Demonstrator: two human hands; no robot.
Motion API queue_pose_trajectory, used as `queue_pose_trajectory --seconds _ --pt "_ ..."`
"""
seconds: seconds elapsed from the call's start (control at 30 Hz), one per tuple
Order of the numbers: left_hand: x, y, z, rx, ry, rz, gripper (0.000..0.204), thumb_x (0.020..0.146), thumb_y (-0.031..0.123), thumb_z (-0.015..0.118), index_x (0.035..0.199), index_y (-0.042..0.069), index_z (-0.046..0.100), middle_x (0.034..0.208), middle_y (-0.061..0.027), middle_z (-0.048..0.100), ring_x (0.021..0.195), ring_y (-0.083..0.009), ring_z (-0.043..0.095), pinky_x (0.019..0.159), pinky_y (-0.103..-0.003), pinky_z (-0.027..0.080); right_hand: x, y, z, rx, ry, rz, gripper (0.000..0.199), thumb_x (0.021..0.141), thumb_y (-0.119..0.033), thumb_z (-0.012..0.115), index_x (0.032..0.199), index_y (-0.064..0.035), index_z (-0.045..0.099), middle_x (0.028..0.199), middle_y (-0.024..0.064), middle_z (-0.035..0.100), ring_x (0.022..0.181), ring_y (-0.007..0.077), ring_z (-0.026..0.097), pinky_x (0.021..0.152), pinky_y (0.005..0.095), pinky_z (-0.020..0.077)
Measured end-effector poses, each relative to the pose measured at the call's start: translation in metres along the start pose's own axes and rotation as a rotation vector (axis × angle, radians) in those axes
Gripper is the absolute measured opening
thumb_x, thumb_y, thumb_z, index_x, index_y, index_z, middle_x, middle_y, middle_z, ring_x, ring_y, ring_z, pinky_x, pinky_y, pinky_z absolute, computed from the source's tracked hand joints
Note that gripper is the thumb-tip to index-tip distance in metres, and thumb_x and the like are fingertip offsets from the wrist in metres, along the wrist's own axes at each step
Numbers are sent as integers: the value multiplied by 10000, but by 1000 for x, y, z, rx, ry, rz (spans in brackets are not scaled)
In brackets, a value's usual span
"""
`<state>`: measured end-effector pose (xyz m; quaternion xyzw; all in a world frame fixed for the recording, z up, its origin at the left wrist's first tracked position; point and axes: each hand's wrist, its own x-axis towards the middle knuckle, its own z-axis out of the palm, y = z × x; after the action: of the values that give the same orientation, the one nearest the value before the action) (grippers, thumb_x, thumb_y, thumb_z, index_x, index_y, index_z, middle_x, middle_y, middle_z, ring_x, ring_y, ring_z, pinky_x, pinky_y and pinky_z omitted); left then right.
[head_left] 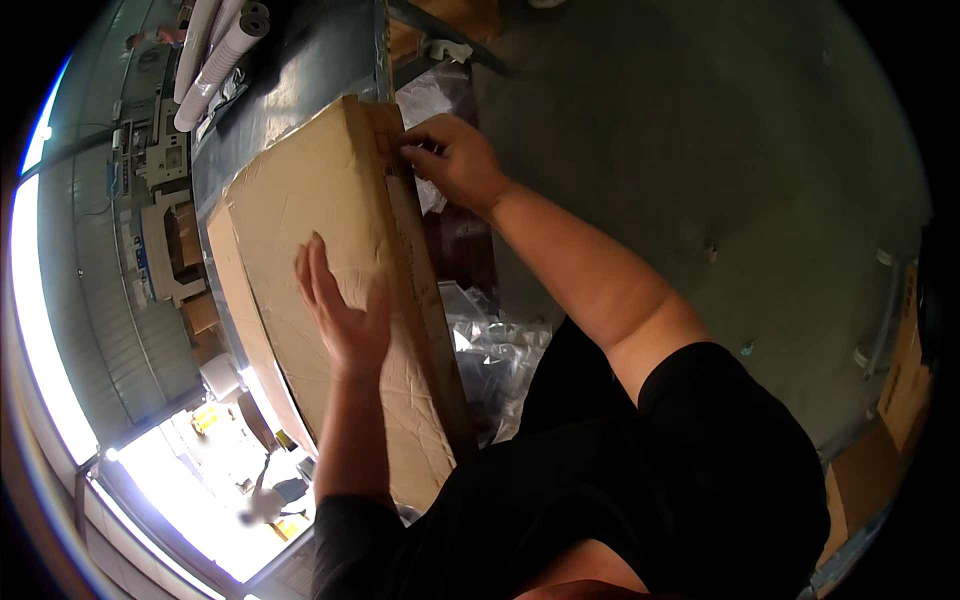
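A long, flat cardboard box (300,190) lies on a dark table (310,95), its surface creased and its narrow side facing right. My left hand (345,325) is over the top of the box, fingers stretched up and thumb apart, holding nothing; whether it touches the cardboard I cannot tell. At the far right corner of the box, my right hand (455,160) has its fingers curled and thumb drawn in against the narrow side. What lies between those fingertips, if anything, is too small to make out.
Pale foam tubes (225,70) lie at the table's far left. Clear plastic wrap (490,360) bunches right of the box, near my legs. Cartons (185,235) and equipment stand to the left. Another person (265,500) is in the distance, lower left. A grey floor (700,130) spreads on the right.
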<state>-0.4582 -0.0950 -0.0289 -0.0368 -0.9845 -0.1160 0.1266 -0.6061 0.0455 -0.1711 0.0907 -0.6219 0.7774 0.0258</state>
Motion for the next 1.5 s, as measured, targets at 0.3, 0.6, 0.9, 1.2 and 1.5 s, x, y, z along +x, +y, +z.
queue_pose_trajectory --seconds 0.3,0.6,0.9,1.2,1.5 --pt "66 -2 27 -29 -18 -140 772 760 113 727 1425 -27 359 1478 -232 366 1393 -400 335 1153 -481 292 30 -6 -1 47 -76 -199 214 823 -160 735 1013 -64 727 984 115 677 884 261 658 763 351 531" --pt "66 1 27 22 2 -77 735 718 98 683 1385 -27 401 1436 -218 445 1353 -397 413 1139 -474 330 7 -18 -6 58 -197 -64 206 800 -141 769 980 -45 739 932 128 700 873 281 674 752 350 548" --pt "72 4 26 7 -6 -68 723 712 101 684 1376 -15 424 1433 -218 449 1354 -402 413 1131 -468 343 1 -39 -13 -66 -145 -164 211 784 -209 754 924 -50 742 920 143 703 859 327 680 761 398 552" --pt "72 6 29 -34 26 -108 718 706 115 710 1365 -5 449 1423 -191 460 1349 -385 419 1105 -459 376 4 -56 -6 -322 -196 -61 181 812 -199 703 895 -40 725 854 150 681 799 342 662 706 433 539" --pt "72 3 29 -1 46 -93 715 696 167 727 1346 7 474 1407 -182 483 1347 -391 418 1127 -474 343 6 -64 2 -480 -185 -110 128 771 -159 689 791 -33 689 776 127 662 727 341 651 639 448 531"
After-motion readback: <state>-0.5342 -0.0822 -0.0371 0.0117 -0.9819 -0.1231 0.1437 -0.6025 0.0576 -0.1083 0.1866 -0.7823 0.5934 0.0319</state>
